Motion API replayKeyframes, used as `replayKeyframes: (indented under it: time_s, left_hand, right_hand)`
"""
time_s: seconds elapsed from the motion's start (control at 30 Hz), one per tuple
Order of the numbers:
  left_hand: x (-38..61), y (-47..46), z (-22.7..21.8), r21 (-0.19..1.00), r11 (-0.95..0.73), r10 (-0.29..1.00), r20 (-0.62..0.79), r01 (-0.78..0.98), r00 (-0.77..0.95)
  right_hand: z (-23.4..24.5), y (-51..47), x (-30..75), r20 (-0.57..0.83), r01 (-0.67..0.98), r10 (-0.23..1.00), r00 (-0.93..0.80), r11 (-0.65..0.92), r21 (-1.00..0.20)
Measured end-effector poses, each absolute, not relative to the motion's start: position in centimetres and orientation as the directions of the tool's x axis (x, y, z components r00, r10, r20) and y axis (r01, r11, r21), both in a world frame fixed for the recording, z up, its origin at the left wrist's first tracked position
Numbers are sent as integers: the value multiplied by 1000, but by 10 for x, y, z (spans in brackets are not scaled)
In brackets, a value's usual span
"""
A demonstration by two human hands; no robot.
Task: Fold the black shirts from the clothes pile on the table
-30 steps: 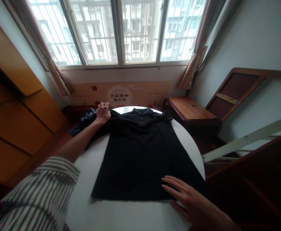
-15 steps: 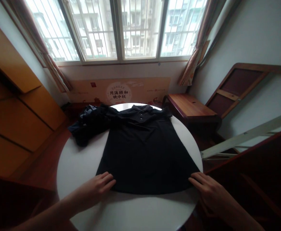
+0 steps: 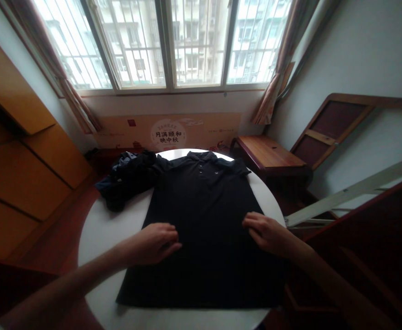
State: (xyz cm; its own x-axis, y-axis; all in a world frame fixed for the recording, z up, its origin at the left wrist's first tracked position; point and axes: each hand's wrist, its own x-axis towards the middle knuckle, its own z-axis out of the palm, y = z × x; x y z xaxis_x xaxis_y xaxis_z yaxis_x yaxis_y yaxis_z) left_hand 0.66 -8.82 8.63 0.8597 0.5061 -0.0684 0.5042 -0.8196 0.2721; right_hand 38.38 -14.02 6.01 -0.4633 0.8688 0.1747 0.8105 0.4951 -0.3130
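A black polo shirt (image 3: 201, 270) lies spread out on a round white table (image 3: 97, 238), its collar toward the window and its hem near me. A small light mark shows on its chest. My left hand (image 3: 159, 242) hovers above the left part of the shirt, fingers loosely curled and thumb apart from them. Over the right part is my right hand (image 3: 261, 230), fingers bent, thumb a little apart. Neither hand appears to hold cloth.
A crumpled heap of dark clothes (image 3: 128, 176) rests at the table's far left. Beyond the table's right edge stands a wooden bench (image 3: 270, 152). A printed banner (image 3: 168, 133) runs along the wall below the window.
Both hands have let go of the hem corners and moved up over the shirt. The hem now reaches closer to me, and the shirt lies flatter, with fewer wrinkles at the chest.
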Motion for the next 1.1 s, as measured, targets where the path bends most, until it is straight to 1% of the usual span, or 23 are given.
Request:
replayKeyframes:
  time_s: [0.1,0.17,0.2,0.23,0.33,0.4,0.5,0.6,0.73,0.8,0.87,0.97,1.03,1.1]
  left_hand:
    - [63,-17,70,135,-837,545,118,530,830]
    - [98,33,57,114,-808,589,178,578,788]
    - [113,57,52,122,-777,629,183,618,755]
    - [124,80,47,134,-724,690,182,677,701]
    - [143,140,40,156,-574,818,154,804,554]
    - [145,172,37,163,-495,868,128,853,480]
    - [141,207,29,169,-355,935,43,919,353]
    - [134,227,15,166,-239,967,-43,957,249]
    - [127,238,-2,169,-192,975,-83,967,208]
    - [125,241,-5,168,-192,975,-80,967,208]
    - [123,245,-5,175,-180,977,-86,968,197]
    - [120,253,1,187,-145,977,-127,972,170]
    - [120,255,5,174,-137,980,-122,975,159]
    - [126,253,8,150,-142,986,-68,978,153]
  right_hand:
    - [48,-59,355,265,737,823,-502,568,-366]
    - [40,-5,334,271,747,832,-485,555,-366]
    - [37,20,325,245,782,861,-446,507,-362]
    - [36,43,318,209,823,894,-397,447,-349]
    - [35,103,310,185,889,946,-266,315,-334]
    - [33,134,316,167,915,968,-189,235,-327]
    - [25,165,334,107,947,991,-77,106,-304]
    - [12,182,354,57,962,996,61,-44,-268]
    - [-1,194,379,46,947,968,245,-229,-225]
    - [0,197,388,50,935,956,288,-270,-232]
    - [6,197,397,70,928,952,297,-271,-255]
    - [20,188,420,141,913,928,344,-296,-280]
    - [28,175,442,173,884,887,429,-372,-284]
    - [32,160,467,165,846,846,508,-452,-283]
